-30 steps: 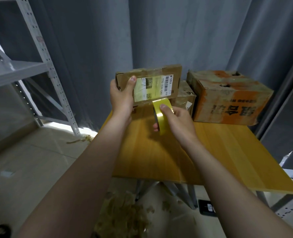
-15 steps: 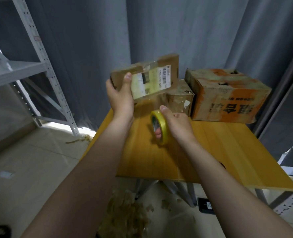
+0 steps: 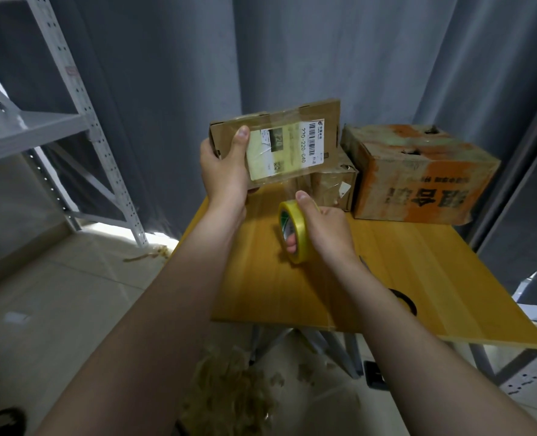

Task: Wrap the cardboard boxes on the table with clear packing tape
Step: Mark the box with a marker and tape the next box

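Boxes, count: three cardboard boxes in view, one in hand and two on the table (image 3: 434,278).
Held box (image 3: 320,121): flat and brown, lifted clear of the table above its far left part. Its broad face points at the camera and its right end is tilted slightly up.
Label (image 3: 284,149): one, white and pale yellow with a barcode, on the facing side under a glossy film.
Left hand (image 3: 226,174): grasps the held box at its left end, thumb flat on the front face, fingers wrapped behind.
Roll (image 3: 295,236): one tape roll with a yellowish rim, on edge, just below and right of the held box. Whether it touches the tabletop cannot be told.
Right hand (image 3: 324,228): grasps the roll, thumb on the top of the rim. One fingertip shows through the core.
Strip (image 3: 287,190): one clear band running from the roll up to the lower edge of the held box.
Small box (image 3: 333,184): one, on the table behind the held box, partly hidden, shiny with tape.
Big box (image 3: 418,174): one, worn, with orange print, just right of the small box at the table's far edge.
Surroundings: grey curtain (image 3: 324,51) behind the table, one metal rack (image 3: 50,127) to the left, and tape scraps (image 3: 229,388) on the floor under the near table edge.
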`<state>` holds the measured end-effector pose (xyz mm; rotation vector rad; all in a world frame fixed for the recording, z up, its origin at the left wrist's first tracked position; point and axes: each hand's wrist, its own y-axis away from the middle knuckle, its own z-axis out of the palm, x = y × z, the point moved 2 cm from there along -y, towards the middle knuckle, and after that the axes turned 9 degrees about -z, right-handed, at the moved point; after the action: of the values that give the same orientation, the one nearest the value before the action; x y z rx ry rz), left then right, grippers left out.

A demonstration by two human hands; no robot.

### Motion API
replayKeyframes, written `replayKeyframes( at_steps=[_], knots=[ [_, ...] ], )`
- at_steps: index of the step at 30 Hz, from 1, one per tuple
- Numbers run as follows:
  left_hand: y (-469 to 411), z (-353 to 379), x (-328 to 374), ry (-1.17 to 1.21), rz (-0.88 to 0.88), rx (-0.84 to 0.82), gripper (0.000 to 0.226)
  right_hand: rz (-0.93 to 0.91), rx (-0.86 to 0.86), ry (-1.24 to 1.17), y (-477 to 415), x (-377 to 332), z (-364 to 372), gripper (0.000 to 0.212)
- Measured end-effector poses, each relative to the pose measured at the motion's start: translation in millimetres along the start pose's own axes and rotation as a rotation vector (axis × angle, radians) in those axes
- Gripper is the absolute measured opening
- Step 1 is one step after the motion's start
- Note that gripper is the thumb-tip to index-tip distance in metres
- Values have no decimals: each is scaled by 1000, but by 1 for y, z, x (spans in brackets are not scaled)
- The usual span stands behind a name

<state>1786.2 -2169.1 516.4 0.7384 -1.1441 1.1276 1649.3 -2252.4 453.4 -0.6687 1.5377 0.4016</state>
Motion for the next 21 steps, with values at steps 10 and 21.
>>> replayKeyframes(
  at_steps=[10, 21],
  knots=[
    [6, 5, 6, -6, -171, -25, 36, -4, 24, -21, -4, 3, -3, 59],
    [7, -7, -3, -109, -501, -106, 39, -28, 49, 5, -2, 7, -2, 51]
  ],
)
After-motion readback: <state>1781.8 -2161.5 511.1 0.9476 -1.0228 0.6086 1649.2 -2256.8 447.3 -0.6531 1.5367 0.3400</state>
